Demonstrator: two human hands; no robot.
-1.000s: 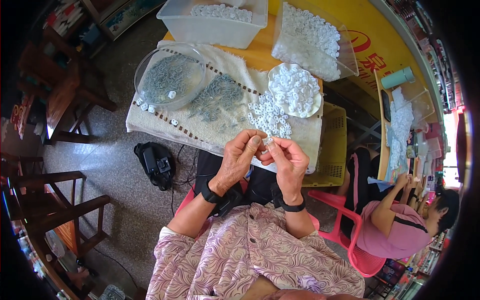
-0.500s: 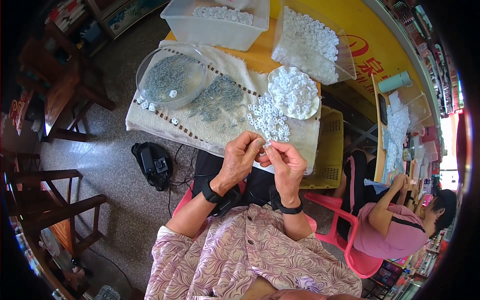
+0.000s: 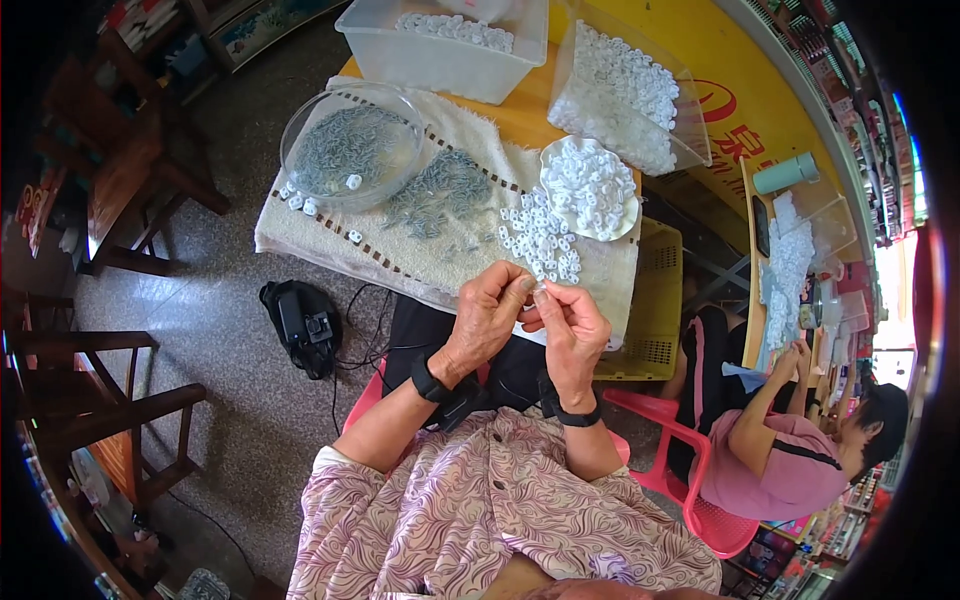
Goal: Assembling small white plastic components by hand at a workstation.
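Note:
Over the near edge of the towel, my left hand and my right hand meet, thumbs and forefingers pinched together. Between the fingertips is a small white plastic piece, mostly covered by them. Just beyond lies a loose heap of white plastic pieces, some showing small holes. A scalloped white dish behind it is piled with more of the same. Left of these, thin grey metal pins that look like nails are spread on the towel. More fill a round clear tray.
A clear plastic bin and a tilted clear container, both with white pieces, stand at the back. A yellow crate is right of the table. A co-worker in pink sits at right. A black bag lies on the floor.
My hands keep the same pinch at nearly the same place, with only a slight shift. The view has moved a little; the piles look the same.

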